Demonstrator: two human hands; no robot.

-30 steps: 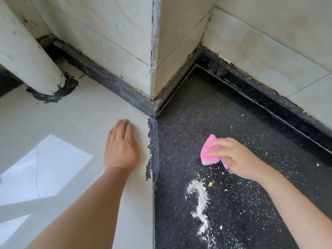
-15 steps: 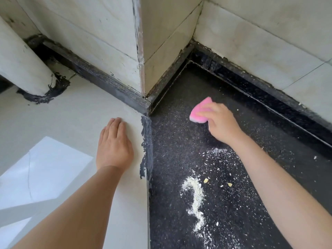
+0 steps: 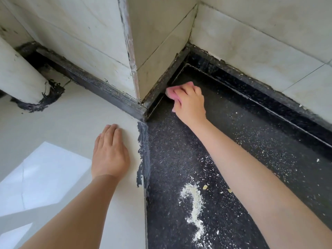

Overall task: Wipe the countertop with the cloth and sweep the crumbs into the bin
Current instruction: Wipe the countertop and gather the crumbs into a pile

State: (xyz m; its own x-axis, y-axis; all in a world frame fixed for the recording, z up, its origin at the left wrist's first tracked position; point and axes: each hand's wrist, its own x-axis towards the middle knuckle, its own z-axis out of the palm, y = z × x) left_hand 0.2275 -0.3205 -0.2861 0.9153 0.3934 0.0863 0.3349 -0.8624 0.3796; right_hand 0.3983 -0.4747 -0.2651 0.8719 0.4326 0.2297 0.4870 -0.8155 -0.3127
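Head view | right hand (image 3: 190, 103) closed around pink cloth (image 3: 171, 91), upper centre, pressed on dark tabletop (image 3: 251, 141) by wall trim | left hand (image 3: 109, 153) flat, open, empty | crumbs (image 3: 194, 200) lower centre

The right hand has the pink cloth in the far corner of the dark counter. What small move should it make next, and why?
Probably drag the cloth back toward the person, along the dark counter. The right hand already presses it against the wall edge, while the crumb pile and scattered bits lie nearer, unswept. No bin shows. The left hand rests flat on the light surface.
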